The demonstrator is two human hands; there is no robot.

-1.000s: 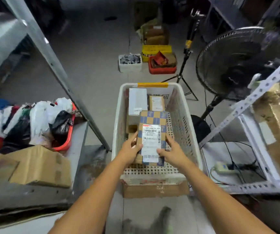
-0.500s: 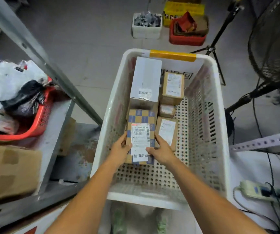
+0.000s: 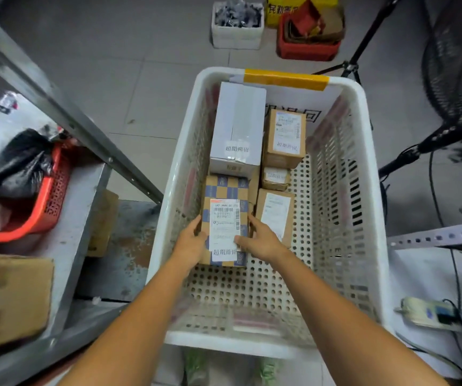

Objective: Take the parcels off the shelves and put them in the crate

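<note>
A checkered blue-and-tan parcel (image 3: 225, 218) with a white label lies low inside the white perforated crate (image 3: 363, 190), on the left side. My left hand (image 3: 189, 242) grips its left edge and my right hand (image 3: 260, 239) grips its right edge. Behind it stands a tall white box (image 3: 238, 121). Three brown labelled parcels sit to the right: one at the back (image 3: 286, 137), a small one (image 3: 275, 178) in the middle, and one (image 3: 275, 215) beside my right hand.
A grey metal shelf (image 3: 65, 218) on the left holds a red basket (image 3: 49, 201) of bagged items and a cardboard box (image 3: 7, 299). Right of the crate are a black floor fan (image 3: 458, 65), a tripod (image 3: 357, 57), cables and a power strip (image 3: 430, 313). Small bins (image 3: 236, 26) stand on the floor ahead.
The checkered parcel, held by both hands, has gone down from above the crate's rim to the crate floor. The view has tilted downward and closer to the crate.
</note>
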